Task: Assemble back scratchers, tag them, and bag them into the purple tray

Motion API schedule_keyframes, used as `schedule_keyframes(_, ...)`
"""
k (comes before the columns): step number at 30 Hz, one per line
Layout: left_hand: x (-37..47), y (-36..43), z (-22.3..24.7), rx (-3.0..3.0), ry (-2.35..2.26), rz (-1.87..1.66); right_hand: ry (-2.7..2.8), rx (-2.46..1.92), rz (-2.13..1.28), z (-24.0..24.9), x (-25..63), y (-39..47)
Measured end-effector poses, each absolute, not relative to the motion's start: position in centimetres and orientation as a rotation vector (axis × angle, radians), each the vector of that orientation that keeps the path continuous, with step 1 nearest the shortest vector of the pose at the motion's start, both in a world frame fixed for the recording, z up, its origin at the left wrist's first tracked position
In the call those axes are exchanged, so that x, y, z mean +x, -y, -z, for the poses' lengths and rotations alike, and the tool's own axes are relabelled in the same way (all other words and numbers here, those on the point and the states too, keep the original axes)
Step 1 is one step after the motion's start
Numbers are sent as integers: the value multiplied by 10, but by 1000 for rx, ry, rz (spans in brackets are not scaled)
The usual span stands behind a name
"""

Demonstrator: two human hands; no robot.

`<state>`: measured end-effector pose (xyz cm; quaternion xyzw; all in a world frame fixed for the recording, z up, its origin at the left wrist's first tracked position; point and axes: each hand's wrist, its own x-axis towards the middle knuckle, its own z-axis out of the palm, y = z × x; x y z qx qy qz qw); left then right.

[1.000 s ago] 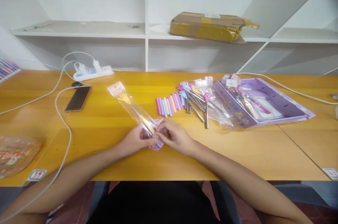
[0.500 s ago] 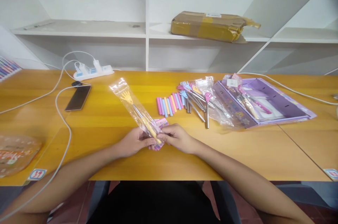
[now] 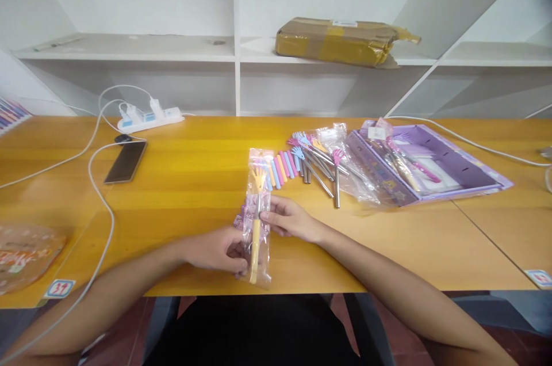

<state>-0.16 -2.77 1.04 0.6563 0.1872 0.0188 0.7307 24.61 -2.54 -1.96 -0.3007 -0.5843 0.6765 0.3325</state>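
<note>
A yellow hand-shaped back scratcher (image 3: 256, 239) with a metal shaft lies inside a clear plastic bag (image 3: 264, 265), its hand end pointing away from me. My right hand (image 3: 291, 219) grips the bag's right side, thumb on top near the shaft. My left hand (image 3: 218, 251) is at the lower left edge of the bag, fingers loosely curled with a gap to the thumb. Pink and purple printed cards (image 3: 238, 220) show partly beneath the bag. Just beyond are pastel handle sleeves (image 3: 282, 167) in a row and several metal scratcher rods (image 3: 321, 161) with coloured hand ends.
To the right stands a purple display box (image 3: 457, 196) with packed scratchers, beside loose clear bags (image 3: 362, 187). On the left are a phone (image 3: 126, 161), a power strip (image 3: 150, 121), white cables and an orange-printed pouch (image 3: 30, 256). A taped carton (image 3: 336, 44) sits on the shelf.
The bagged back scratcher has swung from leaning left to nearly straight and come closer to me. My right hand has moved up along the bag; my left hand has loosened and shifted lower.
</note>
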Motion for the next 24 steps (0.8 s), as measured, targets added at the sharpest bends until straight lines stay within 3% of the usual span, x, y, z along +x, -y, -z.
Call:
schedule_keyframes(5,-4,25,-15,1604,-424,-77,1569,-739,-1900,17,246,28)
schedule_keyframes(14,-3,-3,13,1420,-832,-837,1940,-608,-2060,9,242,40)
schedule_keyframes(17,-6,-8,12,1446,-929,-941,2043,-722,-1767,9,248,34)
schedule_keyframes(22,-9,-9,11,1471,-975,-933,2216,-1114,-669,21,263,16)
schedule_keyframes(24,-9,-9,10,1459,-994,-924,2297,-1235,-460,26,268,10)
